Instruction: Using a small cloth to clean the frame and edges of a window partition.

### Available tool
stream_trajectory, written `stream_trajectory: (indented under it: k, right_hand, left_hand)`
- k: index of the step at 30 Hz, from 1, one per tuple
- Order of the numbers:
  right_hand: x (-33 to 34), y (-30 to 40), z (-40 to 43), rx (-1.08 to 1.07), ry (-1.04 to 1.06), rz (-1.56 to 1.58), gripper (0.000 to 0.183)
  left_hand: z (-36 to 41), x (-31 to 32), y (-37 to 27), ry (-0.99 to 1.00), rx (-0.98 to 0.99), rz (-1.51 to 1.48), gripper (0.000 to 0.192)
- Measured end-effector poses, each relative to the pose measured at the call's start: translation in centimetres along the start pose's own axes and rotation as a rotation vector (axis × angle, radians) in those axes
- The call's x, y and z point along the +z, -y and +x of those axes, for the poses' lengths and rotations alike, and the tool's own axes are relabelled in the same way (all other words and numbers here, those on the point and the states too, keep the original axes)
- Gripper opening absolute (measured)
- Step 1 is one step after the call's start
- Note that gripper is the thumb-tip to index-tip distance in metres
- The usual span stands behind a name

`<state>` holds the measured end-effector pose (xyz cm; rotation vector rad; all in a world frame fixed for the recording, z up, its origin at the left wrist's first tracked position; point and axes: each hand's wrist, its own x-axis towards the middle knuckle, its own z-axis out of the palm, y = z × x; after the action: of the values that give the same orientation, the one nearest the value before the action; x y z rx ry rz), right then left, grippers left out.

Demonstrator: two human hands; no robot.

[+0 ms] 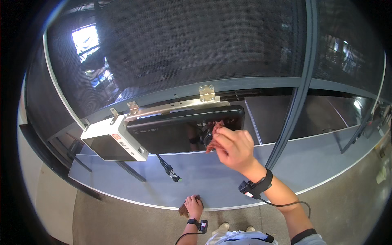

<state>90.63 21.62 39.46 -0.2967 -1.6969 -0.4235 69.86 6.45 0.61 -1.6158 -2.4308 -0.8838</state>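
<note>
My right hand grips a reddish cloth and presses it to the front of a black glossy panel unit. The cloth lies beside a round dark knob-like part, partly covering it and some printed writing. Lower down, at the front edge of a grey tabletop, my left hand has its fingers over a brown cloth and holds it there. Each wrist wears a black strap with a small cabled device.
A white box with a dark screen adjoins the panel's left end. Both hang by a metal bracket from a grey frame with dark mesh panels. Cables with connectors dangle below. A frame post stands right of my right hand.
</note>
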Motion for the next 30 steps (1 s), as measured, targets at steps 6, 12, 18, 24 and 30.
stream_trajectory:
  k: [6,12,18,24,30]
  right_hand:
    - [-1.4,-1.2,-0.5,-0.009,-0.069,-0.079,0.046]
    - [0.5,0.4,0.3,-0.007,-0.001,-0.063,0.037]
    - [-0.5,0.3,0.8,0.013,0.025,-0.095,0.037]
    - [-1.2,-0.7,-0.9,0.089,-0.033,-0.06,0.043]
    - [-1.5,-0.3,-0.3,0.146,-0.006,-0.047,0.045]
  left_hand:
    - [-0.1,0.0,-0.1,-0.023,0.009,-0.003,0.025]
    - [-0.4,-0.2,-0.2,-0.016,-0.006,0.023,0.024]
    - [-0.4,-0.1,0.0,-0.006,-0.016,0.013,0.023]
    - [-0.6,0.2,0.2,-0.02,-0.008,-0.015,0.025]
    - [-0.4,-0.1,0.0,-0.016,-0.001,-0.02,0.026]
